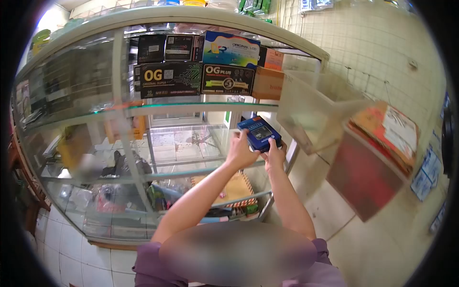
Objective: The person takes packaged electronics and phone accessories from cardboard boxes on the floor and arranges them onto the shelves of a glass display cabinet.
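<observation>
A small dark-blue box (260,133) with a dark picture panel and pale print on its face is held up between my two hands. My left hand (240,150) grips the box along its left and lower edge, fingers bent against it. On the lower right corner, my right hand (274,155) is closed with the thumb on the front face. The box is tilted, in front of the glass cabinet's opening and a little below its upper shelf (191,106). What the box contains is hidden.
Black OG cartons (167,81) and a blue LCD carton (230,49) fill the upper shelf. At right are a translucent bin (306,115) and a red box (366,167) with papers on top. Lower down lies an envelope with a striped edge (234,187).
</observation>
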The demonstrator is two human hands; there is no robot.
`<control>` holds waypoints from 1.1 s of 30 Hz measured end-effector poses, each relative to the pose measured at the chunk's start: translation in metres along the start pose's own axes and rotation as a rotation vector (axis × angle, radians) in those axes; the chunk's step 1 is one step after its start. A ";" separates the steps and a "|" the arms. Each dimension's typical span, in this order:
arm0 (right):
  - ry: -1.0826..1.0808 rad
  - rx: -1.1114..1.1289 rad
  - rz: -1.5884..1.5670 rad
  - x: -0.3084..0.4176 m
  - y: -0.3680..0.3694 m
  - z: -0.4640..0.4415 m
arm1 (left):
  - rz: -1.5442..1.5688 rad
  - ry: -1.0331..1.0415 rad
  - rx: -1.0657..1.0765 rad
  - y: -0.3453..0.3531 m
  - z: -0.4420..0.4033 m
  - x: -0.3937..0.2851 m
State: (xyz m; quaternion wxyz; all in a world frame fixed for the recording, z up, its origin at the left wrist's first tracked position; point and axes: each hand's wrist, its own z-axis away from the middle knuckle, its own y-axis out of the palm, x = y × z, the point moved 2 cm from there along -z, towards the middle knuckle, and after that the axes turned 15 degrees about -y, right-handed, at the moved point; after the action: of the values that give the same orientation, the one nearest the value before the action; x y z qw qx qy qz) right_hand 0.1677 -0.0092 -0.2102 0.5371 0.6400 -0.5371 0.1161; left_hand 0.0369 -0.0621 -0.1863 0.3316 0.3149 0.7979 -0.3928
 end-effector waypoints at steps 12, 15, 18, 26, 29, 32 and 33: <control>-0.044 0.116 0.067 -0.132 0.022 -0.169 | 0.230 -0.082 -0.021 0.109 -0.136 0.036; -0.160 0.179 0.549 -0.105 0.023 -0.158 | 0.295 0.016 -0.038 0.111 -0.143 0.038; -0.747 0.246 1.045 -0.079 0.017 -0.145 | 0.197 0.055 -0.194 0.104 -0.134 0.030; -0.801 0.507 0.971 -0.115 0.029 -0.181 | 0.247 -0.042 0.047 0.106 -0.153 0.036; -0.962 0.669 0.942 -0.108 0.048 -0.176 | 0.159 -0.053 -0.016 0.122 -0.173 0.053; -0.747 0.696 0.788 -0.097 0.069 -0.166 | 0.089 -0.024 0.011 0.130 -0.182 0.066; -0.613 0.679 0.716 -0.099 0.071 -0.167 | 0.071 -0.061 0.048 0.126 -0.181 0.065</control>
State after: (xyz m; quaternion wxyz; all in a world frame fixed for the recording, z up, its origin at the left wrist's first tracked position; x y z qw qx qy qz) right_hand 0.1428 0.1933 -0.1762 0.0490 0.5591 -0.7838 0.2657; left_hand 0.0437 0.1671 -0.2041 0.3619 0.3389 0.7660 -0.4090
